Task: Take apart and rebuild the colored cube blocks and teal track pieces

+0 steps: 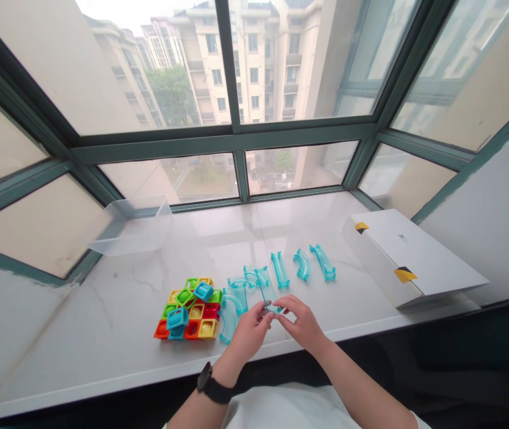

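Observation:
My left hand (pixel 251 326) and my right hand (pixel 301 322) meet near the front edge of the sill. Between their fingertips is a translucent blue plastic piece (pixel 267 293), with a thin flat part and a darker edge standing up from the fingers. Both hands are closed in a pinch on it; its lower end is partly hidden. Left of my left hand lie curved clear-blue track pieces (pixel 229 316). Beyond the hands are more curved ones (pixel 255 276), a straight track piece (pixel 280 270), a short curved piece (pixel 301 264) and a wavy piece (pixel 323 262).
Colourful hollow plastic blocks (pixel 191 310) are grouped at the left, some stacked on top. A clear plastic bin (pixel 132 229) stands at the back left. To the right is a white box (pixel 410 256) with yellow-black tabs. Windows rise behind the marble-look sill (pixel 89 333).

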`<state>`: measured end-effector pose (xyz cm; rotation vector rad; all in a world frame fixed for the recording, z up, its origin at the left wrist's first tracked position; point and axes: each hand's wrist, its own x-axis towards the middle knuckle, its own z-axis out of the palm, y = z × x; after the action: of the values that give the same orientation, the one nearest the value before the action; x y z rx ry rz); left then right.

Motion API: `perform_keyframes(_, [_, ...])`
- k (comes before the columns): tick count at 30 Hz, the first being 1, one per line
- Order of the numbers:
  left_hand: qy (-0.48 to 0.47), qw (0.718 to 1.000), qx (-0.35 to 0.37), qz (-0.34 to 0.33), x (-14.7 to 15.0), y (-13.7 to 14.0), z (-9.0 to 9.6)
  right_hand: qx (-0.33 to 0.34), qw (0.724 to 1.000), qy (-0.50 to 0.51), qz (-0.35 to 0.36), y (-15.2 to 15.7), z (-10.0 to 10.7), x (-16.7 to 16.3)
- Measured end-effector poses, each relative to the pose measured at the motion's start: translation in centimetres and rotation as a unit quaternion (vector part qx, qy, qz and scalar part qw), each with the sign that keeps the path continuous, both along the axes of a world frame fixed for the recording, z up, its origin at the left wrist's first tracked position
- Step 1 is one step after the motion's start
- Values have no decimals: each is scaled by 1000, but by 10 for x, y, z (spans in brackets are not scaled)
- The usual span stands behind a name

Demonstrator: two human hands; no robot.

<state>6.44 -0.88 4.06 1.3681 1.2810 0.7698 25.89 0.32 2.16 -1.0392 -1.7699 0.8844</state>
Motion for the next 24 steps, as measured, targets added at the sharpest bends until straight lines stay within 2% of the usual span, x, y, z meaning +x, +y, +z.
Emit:
perform_keyframes(7, [110,992,68,6,11,23,0,65,994,-37,-83,9,-14,12])
perform_keyframes(14, [172,975,143,-10,26,51,2,106,982,-50,-148,32,-21,20])
perform_keyframes(24, [279,941,189,-16,36,88,-8,74,977,-83,-181,65,-31,25])
